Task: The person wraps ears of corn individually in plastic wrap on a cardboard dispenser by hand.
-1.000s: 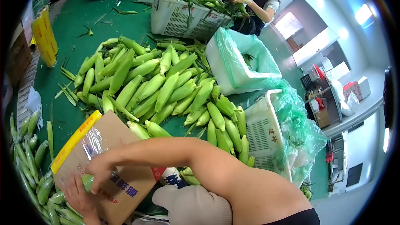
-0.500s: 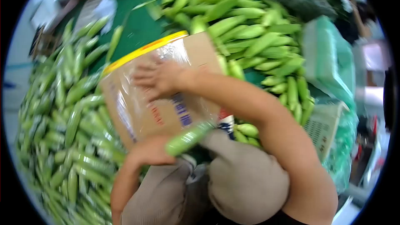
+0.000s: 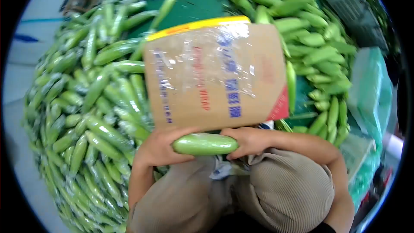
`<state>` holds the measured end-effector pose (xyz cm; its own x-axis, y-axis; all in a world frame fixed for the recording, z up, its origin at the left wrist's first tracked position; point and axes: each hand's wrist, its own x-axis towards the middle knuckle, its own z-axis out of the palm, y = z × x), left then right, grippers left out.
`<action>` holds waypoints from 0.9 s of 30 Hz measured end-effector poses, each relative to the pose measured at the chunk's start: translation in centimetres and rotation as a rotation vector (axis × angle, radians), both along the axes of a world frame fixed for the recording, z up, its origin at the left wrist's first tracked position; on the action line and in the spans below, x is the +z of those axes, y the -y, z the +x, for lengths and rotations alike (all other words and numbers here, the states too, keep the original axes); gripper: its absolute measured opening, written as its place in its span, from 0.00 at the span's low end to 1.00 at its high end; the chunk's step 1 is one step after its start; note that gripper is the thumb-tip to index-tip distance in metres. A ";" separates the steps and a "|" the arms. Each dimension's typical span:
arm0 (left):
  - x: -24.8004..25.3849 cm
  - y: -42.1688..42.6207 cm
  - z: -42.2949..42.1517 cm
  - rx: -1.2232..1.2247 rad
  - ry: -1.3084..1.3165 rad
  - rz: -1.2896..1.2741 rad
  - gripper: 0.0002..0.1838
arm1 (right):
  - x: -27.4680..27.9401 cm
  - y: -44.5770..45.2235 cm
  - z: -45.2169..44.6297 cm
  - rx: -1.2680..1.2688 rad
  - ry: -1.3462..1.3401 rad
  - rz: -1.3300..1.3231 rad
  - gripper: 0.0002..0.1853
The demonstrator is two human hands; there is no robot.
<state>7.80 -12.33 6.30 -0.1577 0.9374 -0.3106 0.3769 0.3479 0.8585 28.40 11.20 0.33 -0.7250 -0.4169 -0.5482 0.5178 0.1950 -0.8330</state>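
Observation:
An ear of corn in its green husk, with a shiny clear film around it, lies level between my hands just above my knees. My left hand is closed around its left end. Thumb and fingers of my right hand grip the right end. Directly beyond them sits a cardboard box with blue and red print, a yellow strip along its far edge and glossy clear film across its top.
A large heap of film-wrapped corn spreads on the left. Unwrapped husked ears are piled at the right on a green surface. Green plastic sheeting and a pale crate stand at the far right, a grey crate behind.
My right hand has come back from the top of the box to the corn's right end. The corn has turned from slanted to level. The view has shifted.

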 end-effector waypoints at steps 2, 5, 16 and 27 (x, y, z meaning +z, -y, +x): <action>2.6 -0.4 -0.9 0.022 -0.207 0.197 0.32 | -2.0 1.0 -0.6 -0.067 -0.218 -0.008 0.33; -3.2 1.4 -0.7 0.541 0.489 0.887 0.25 | 0.2 1.0 -4.3 -0.086 -0.172 0.031 0.34; 2.3 9.1 -7.9 1.193 0.321 0.596 0.23 | 1.9 2.6 -6.5 -0.272 -0.280 -0.059 0.60; 7.2 22.5 -22.2 1.403 -0.904 0.638 0.04 | -7.1 -10.1 5.2 -1.108 -0.307 0.376 0.10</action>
<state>-14.45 -34.80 13.47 -0.7632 -0.1069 0.6372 0.5033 0.5201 0.6901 33.60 21.35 -6.74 -0.7093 0.6613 -0.2441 0.3478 0.0270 -0.9372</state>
